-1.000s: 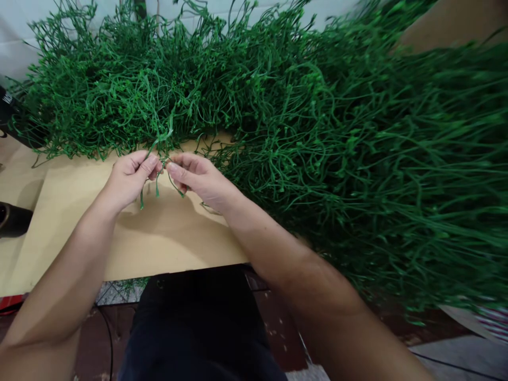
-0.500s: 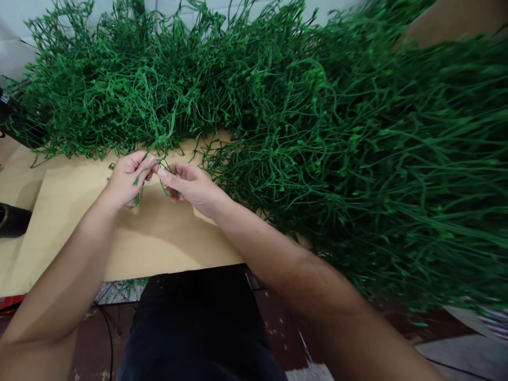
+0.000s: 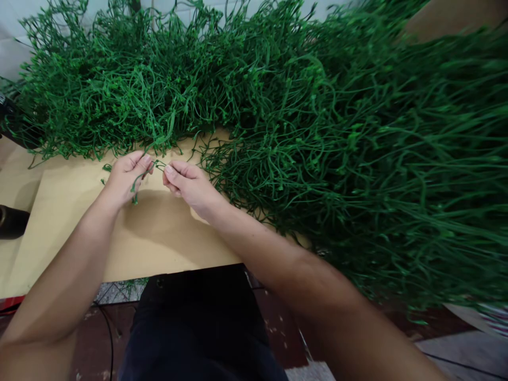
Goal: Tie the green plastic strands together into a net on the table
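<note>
My left hand (image 3: 125, 180) and my right hand (image 3: 186, 182) meet over a tan cardboard sheet (image 3: 159, 238). Both pinch a thin green plastic sprig (image 3: 153, 166) between thumb and fingers; its short ends hang below my left hand. The sprig leads up into a big heap of green plastic grass strands (image 3: 278, 116) that covers the back and the right of the surface. The fingertips are a few centimetres apart, just in front of the heap's near edge.
A black object (image 3: 11, 222) lies at the left edge beside the cardboard. A brown cardboard piece (image 3: 448, 18) shows above the heap at the top right. My dark trousers (image 3: 198, 328) and a reddish floor are below the table edge.
Both hands have shifted slightly left and up toward the heap. The sprig's hanging ends are shorter under my right hand, and the fingertips have drawn a little apart.
</note>
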`<state>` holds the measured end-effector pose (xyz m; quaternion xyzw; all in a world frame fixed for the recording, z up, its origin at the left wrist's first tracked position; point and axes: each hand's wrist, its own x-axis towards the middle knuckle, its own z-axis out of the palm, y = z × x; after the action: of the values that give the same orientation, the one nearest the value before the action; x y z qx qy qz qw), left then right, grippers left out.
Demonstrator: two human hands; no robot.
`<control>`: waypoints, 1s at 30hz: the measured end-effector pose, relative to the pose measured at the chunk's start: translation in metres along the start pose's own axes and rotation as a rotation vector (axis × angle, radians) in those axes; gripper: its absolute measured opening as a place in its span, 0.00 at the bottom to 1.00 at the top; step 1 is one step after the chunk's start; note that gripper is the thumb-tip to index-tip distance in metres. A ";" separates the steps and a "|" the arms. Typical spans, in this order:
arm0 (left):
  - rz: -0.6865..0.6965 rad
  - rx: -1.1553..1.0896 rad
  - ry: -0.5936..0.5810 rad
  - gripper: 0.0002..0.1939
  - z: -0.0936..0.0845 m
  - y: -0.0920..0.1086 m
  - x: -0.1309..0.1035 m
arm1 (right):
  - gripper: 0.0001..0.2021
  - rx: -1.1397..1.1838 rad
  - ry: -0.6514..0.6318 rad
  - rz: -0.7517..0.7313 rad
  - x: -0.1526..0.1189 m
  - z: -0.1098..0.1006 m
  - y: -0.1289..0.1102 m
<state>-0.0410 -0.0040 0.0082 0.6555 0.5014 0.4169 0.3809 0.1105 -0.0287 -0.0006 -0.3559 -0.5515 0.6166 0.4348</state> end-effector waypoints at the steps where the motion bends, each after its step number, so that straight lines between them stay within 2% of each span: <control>1: 0.000 0.004 0.008 0.20 0.000 -0.003 0.002 | 0.17 -0.072 -0.006 -0.034 -0.001 0.001 0.000; 4: -0.013 0.060 0.100 0.19 -0.004 -0.015 0.012 | 0.16 -0.319 -0.048 -0.110 -0.009 0.005 -0.002; 8: -0.054 0.142 0.294 0.18 -0.021 -0.032 0.025 | 0.13 -0.515 -0.263 -0.233 -0.031 0.011 -0.008; 11: -0.066 0.049 0.322 0.18 -0.026 -0.031 0.023 | 0.12 -0.603 -0.355 -0.308 -0.042 0.010 -0.009; 13: -0.068 0.010 0.275 0.17 -0.021 -0.023 0.018 | 0.12 -0.621 -0.284 -0.261 -0.044 0.003 -0.012; 15: -0.066 -0.013 0.216 0.17 -0.011 -0.013 0.011 | 0.12 -0.614 -0.143 -0.262 -0.044 -0.013 -0.019; 17: -0.059 -0.048 0.188 0.17 -0.002 -0.003 0.006 | 0.12 -0.671 0.099 -0.377 -0.046 -0.037 -0.032; 20: -0.091 -0.137 0.190 0.18 0.004 0.008 0.002 | 0.10 -0.962 0.601 -0.540 -0.055 -0.085 -0.056; 21: -0.108 -0.176 0.193 0.19 0.003 0.011 0.001 | 0.07 -1.080 0.713 -0.538 -0.059 -0.100 -0.063; 23: -0.135 -0.246 0.191 0.20 0.002 0.016 -0.001 | 0.12 -1.273 0.893 -0.494 -0.065 -0.121 -0.073; 25: -0.146 -0.299 0.180 0.21 0.000 0.021 -0.004 | 0.23 -1.423 0.980 -0.389 -0.068 -0.124 -0.077; 26: -0.146 -0.317 0.171 0.21 0.000 0.023 -0.005 | 0.27 -1.477 0.975 -0.341 -0.068 -0.119 -0.076; 28: -0.146 -0.347 0.144 0.21 0.000 0.027 -0.007 | 0.29 -1.514 0.887 -0.337 -0.066 -0.099 -0.072; 30: -0.147 -0.383 0.120 0.20 0.001 0.029 -0.010 | 0.24 -1.429 0.688 -0.464 -0.059 -0.072 -0.064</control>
<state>-0.0320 -0.0193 0.0327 0.5072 0.4811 0.5138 0.4973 0.2073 -0.0565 0.0503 -0.5926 -0.7063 -0.1315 0.3643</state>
